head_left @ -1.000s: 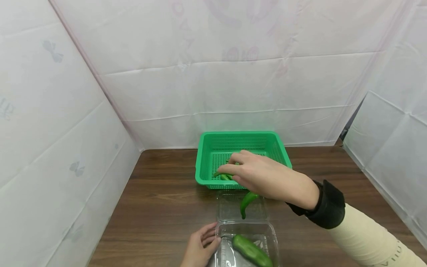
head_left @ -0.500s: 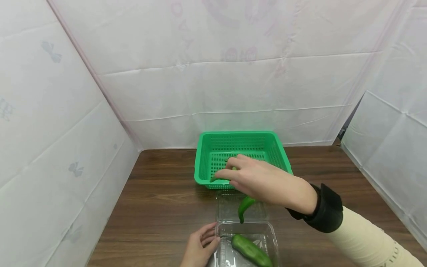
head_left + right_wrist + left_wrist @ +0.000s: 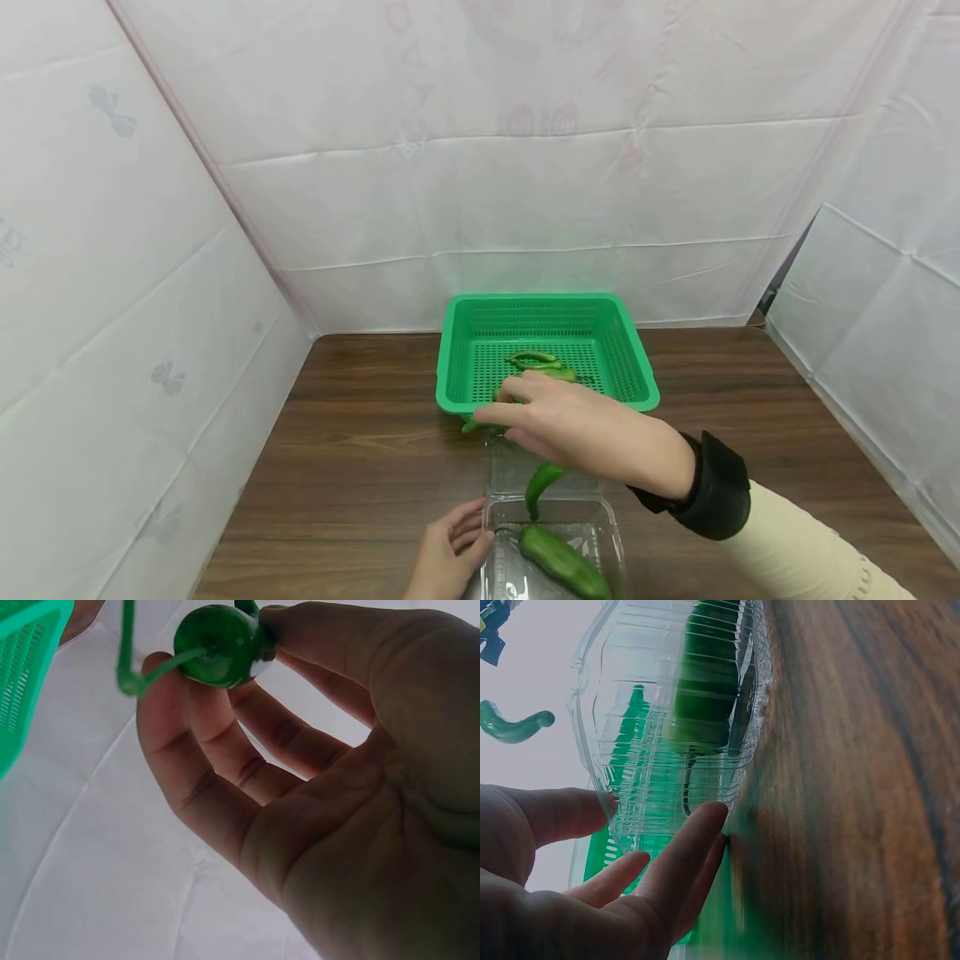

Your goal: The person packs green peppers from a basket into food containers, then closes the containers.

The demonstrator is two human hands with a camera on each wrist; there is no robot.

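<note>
Right hand [image 3: 562, 421] is pinching curved pepper [image 3: 537, 490] above clear box [image 3: 583, 510], ideally lightly; left hand [image 3: 447, 552] is touching its left side, fingers straight.

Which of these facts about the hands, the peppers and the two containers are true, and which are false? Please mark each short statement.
1. The right hand holds a green pepper. True.
2. The left hand touches the basket. False: it touches the clear container.
3. The lid of the clear container is open. True.
4. The big pepper lies in the basket. False: it lies in the clear container.
5. The green basket holds smaller peppers. True.
</note>
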